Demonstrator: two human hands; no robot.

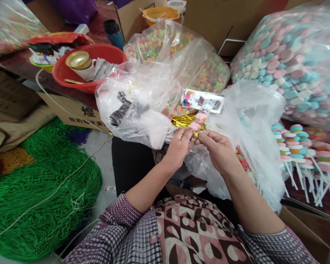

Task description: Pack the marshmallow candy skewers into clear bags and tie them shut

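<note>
In front of my lap, a candy skewer with pink marshmallow pieces [200, 120] points away from me, in what looks like a clear wrapper. My left hand [180, 146] is closed in a pinch at its lower end. My right hand [216, 147] pinches the same end from the other side, fingertips close to the left ones; a small tie between them cannot be made out. Just beyond my fingers lies a bundle of gold twist ties [183, 120]. Behind the skewer rests a printed white packet [203, 101]. Crumpled clear plastic bags [143, 106] lie on both sides.
A red basin [89, 86] holds a gold bowl, a cup and paper strips. Behind are bags of gummy candy [159, 46] and a large bag of pastel marshmallows [286, 62]. Finished marshmallow skewers [297, 146] lie at right. Green bead strings [44, 190] pile up at left.
</note>
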